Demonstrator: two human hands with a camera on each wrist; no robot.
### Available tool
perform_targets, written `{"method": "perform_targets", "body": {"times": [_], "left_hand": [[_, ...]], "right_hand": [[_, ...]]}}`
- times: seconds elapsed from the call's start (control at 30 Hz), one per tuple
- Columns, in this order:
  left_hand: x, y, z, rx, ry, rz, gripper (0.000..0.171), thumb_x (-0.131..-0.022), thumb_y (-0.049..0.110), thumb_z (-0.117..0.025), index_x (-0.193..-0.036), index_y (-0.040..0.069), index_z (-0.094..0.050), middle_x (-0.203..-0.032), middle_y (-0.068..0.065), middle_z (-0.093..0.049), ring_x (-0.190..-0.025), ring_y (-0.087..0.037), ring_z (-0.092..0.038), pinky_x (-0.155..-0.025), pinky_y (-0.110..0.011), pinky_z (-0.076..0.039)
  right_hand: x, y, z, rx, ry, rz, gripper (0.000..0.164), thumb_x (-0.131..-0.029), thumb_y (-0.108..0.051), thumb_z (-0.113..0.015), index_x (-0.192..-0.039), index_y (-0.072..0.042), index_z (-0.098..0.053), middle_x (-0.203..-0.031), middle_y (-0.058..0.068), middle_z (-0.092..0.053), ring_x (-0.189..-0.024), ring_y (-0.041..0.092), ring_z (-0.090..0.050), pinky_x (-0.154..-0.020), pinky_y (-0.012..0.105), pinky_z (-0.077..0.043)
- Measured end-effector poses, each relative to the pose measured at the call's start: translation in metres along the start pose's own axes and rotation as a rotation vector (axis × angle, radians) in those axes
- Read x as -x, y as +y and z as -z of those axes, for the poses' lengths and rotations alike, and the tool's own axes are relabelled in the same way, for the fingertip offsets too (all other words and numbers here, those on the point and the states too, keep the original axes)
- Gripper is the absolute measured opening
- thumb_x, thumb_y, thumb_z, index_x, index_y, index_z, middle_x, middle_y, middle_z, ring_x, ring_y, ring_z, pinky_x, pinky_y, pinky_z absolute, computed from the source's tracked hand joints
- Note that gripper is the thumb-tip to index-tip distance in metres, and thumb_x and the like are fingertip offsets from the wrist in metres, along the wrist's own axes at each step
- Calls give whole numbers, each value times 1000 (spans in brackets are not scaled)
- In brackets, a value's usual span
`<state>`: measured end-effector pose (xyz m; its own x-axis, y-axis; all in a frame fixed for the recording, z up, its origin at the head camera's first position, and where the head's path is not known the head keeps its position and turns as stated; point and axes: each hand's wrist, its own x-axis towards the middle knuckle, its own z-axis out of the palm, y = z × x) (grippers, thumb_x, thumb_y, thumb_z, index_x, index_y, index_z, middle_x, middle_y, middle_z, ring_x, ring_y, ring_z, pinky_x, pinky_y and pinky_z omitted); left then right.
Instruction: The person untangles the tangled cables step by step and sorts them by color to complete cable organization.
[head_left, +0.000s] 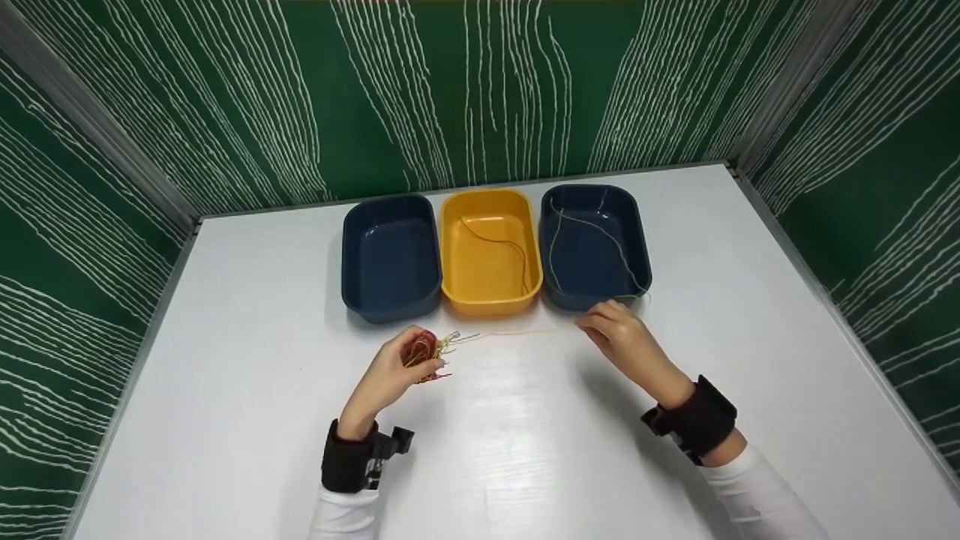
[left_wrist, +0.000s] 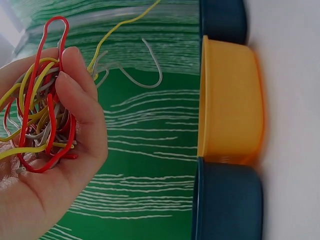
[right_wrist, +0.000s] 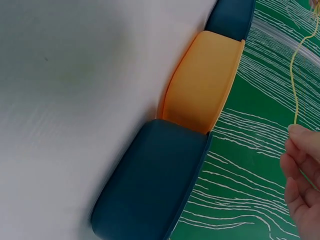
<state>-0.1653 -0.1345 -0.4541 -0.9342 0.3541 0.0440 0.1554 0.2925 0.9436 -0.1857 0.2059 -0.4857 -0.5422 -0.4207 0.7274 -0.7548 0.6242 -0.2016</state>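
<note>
A tangled bundle of thin red, yellow and grey wires (head_left: pixel 421 351) sits in my left hand (head_left: pixel 379 379), thumb and fingers curled round it. From the bundle a yellow wire (head_left: pixel 521 332) runs nearly straight across to my right hand (head_left: pixel 626 341), which pinches it between thumb and fingertips. That hand is above the table, just in front of the right blue bin (head_left: pixel 592 262). In the left wrist view a bent grey wire (left_wrist: pixel 159 75) sticks out past the fingers, and a red loop stands up from the bundle (left_wrist: pixel 47 115).
Three bins stand side by side along the table's back: a blue bin (head_left: pixel 390 262) at left, a yellow bin (head_left: pixel 480 277) holding a thin dark wire (head_left: pixel 495 241), and the right blue bin with a pale wire (head_left: pixel 553 247) in it. Green white-streaked panels (head_left: pixel 510 90) surround the white table (head_left: pixel 247 337).
</note>
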Motion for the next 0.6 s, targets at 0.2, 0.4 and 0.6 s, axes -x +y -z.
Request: {"method": "perform_targets", "body": {"times": [0.2,0.4,0.6], "left_hand": [[-1,4,-1,10,-6,2,27,-81,6,-66,-103,-3,-54,-92,-12,-55,-81,-15,-50,-69,-23,-43],[0,4,0,10,3,7,27,-81,6,-66,-104,-3,-54,-91,-12,-55,-81,-15,-50,-69,-22,-43],[1,2,3,40,8,4,25,-81,4,-66,-101,-5,-54,-86,-8,-55,-76,-13,-51,-66,-21,-44]], "right_hand": [[-2,-2,-1,9,-31,-21,24,-60,14,-76,-73,-2,-65,-75,5,-56,-71,16,-51,-64,23,-43],[-1,-2,-1,17,-18,-33,25,-59,11,-78,-70,-4,-62,-72,3,-56,-70,16,-52,-64,21,-43],[0,3,3,11,50,-32,25,-61,15,-74,-73,-2,-60,-70,5,-56,-67,17,-53,-62,24,-43]]}}
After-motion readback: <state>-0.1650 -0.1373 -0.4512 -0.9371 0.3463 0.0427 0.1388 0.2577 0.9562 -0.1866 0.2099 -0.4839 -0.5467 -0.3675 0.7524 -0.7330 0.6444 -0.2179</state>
